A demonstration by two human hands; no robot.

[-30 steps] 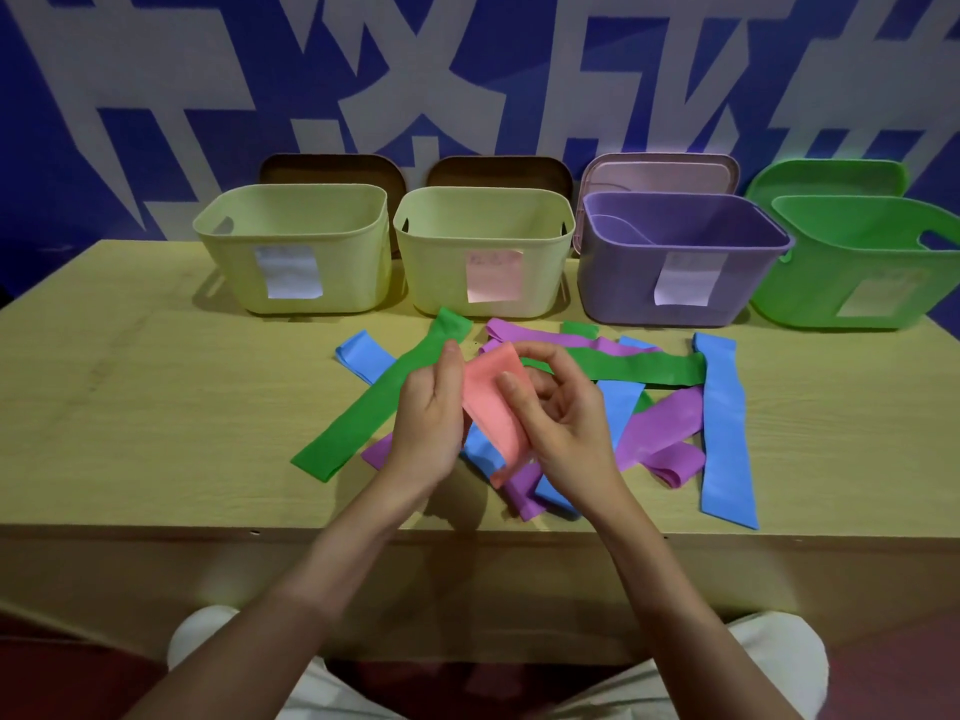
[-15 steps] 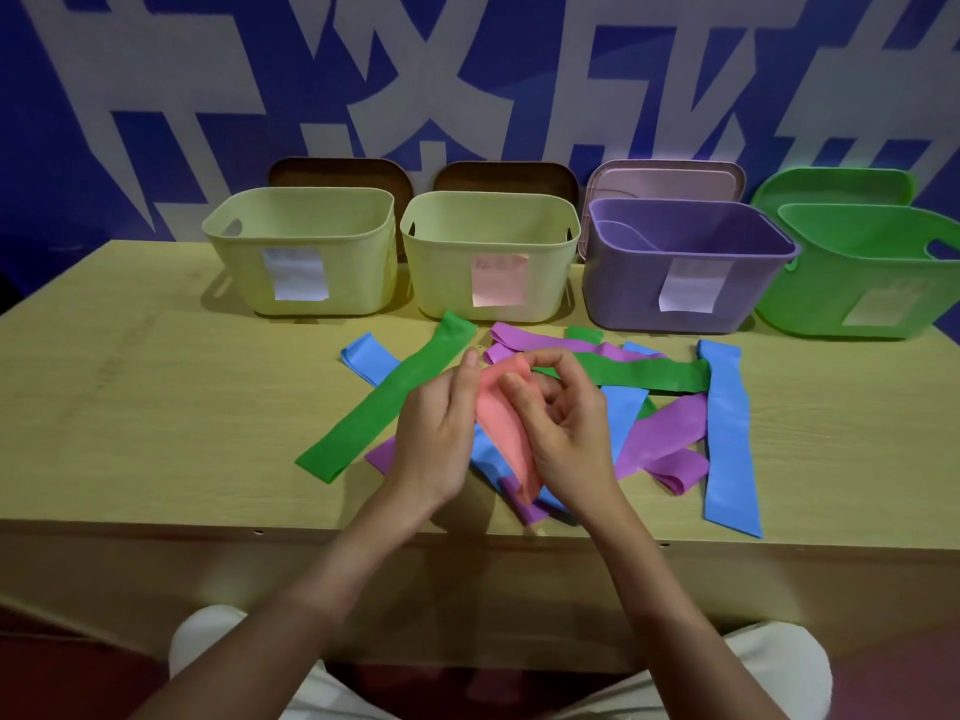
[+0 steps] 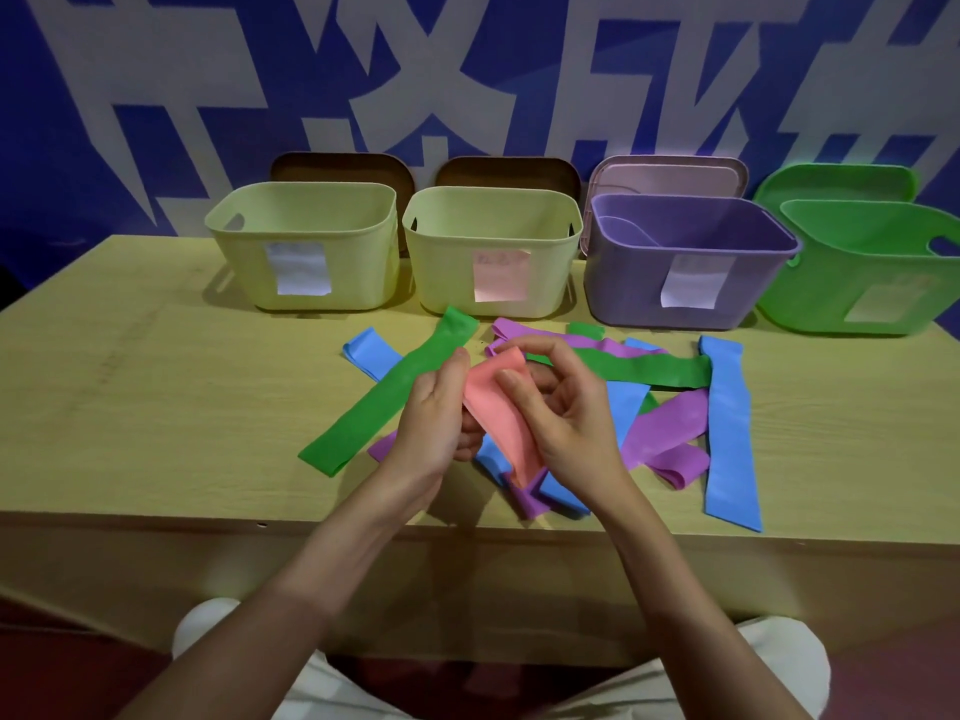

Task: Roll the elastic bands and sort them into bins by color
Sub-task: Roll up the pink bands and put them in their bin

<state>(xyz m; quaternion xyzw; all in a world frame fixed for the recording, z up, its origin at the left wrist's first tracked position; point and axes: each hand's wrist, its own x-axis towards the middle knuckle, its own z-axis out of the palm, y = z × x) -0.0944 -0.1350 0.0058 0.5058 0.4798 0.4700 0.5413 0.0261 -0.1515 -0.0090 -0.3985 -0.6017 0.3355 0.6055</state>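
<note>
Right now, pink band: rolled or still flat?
Flat, not rolled: the pink band hangs as an open strip between left hand and right hand.

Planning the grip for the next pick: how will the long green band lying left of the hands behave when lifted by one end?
Probably floppy: the long green band lies thin and flat on the table, and the pink band droops between the left hand and right hand. Likely light. It may drag neighbouring bands.

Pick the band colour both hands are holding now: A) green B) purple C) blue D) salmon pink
D: the left hand and right hand both pinch the salmon pink band above the pile; the green, blue and purple bands lie on the table.
</note>
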